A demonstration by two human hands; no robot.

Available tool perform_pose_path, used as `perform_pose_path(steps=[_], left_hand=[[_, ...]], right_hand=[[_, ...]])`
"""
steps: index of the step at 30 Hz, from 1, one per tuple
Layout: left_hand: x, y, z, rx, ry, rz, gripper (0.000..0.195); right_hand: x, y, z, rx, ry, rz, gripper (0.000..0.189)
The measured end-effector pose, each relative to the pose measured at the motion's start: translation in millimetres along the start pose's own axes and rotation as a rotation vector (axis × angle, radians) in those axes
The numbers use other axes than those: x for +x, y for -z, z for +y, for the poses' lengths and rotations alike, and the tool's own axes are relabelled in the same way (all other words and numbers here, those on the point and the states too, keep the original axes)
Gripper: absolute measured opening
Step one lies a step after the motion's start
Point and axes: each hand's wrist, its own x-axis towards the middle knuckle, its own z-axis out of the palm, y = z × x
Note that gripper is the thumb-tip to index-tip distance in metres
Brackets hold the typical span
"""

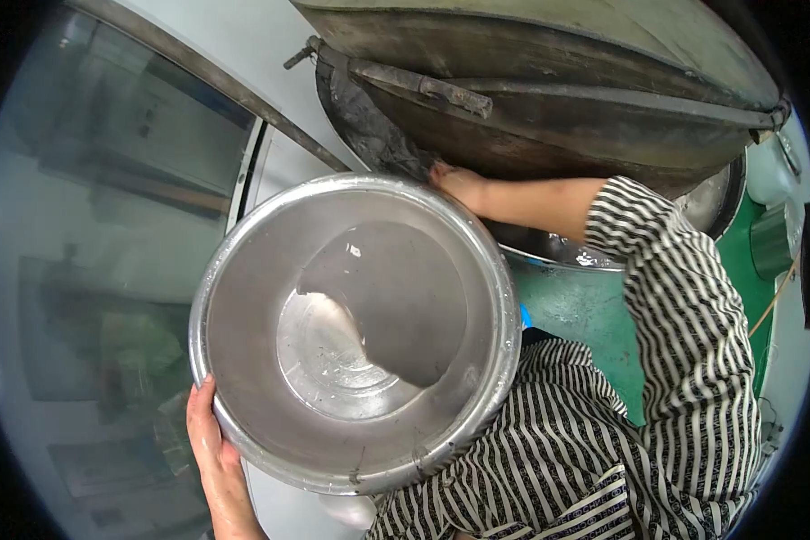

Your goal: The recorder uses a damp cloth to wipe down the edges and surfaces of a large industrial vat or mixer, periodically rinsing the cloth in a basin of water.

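A large round metal basin (243, 405) with a rolled rim is tilted in front of me, with some dark grey liquid (412, 304) pooled in its upper right part. My left hand (210, 428) grips the rim at the lower left, thumb on top. At the far side of the basin, my right hand (457, 185) is at the rim, its fingers partly hidden. Just beyond that hand stands a wide vat (371, 125) with a dark, wet inner wall and shiny wet contents below my forearm.
A big dark hinged lid (547, 128) with a bar handle (455, 98) stands raised over the vat. At left are a glass pane (121, 236) and a long pole (223, 88). A metal container (773, 239) stands on the green floor (574, 324) at right.
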Motion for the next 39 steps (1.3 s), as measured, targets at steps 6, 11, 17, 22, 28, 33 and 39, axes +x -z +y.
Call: perform_pose_path(steps=[6, 11, 17, 22, 28, 33, 39], left_hand=[[4, 7, 3, -0.088, 0.074, -0.017, 0.03], [6, 13, -1, -0.154, 0.067, 0.007, 0.032], [-20, -10, 15, -0.201, 0.071, -0.021, 0.031], [-34, -27, 47, -0.1, -0.005, -0.03, 0.032], [-47, -70, 111, -0.097, -0.02, -0.135, 0.03], [-60, -96, 131, -0.149, -0.061, -0.204, 0.027], [-83, -127, 147, -0.101, -0.217, -0.224, 0.019]], right_hand=[[-127, 75, 2, -0.435, 0.267, -0.365, 0.037], [-183, 121, 6, 0.09, -0.113, -0.443, 0.038], [-142, 122, -22, 0.978, -0.27, -0.154, 0.041], [-103, 66, -21, 1.447, -0.415, -0.235, 0.039], [-96, 75, -21, 1.499, -0.62, -0.323, 0.025], [-98, 89, -26, 1.553, -0.621, -0.384, 0.023], [-98, 79, -21, 1.84, -0.737, -0.262, 0.024]])
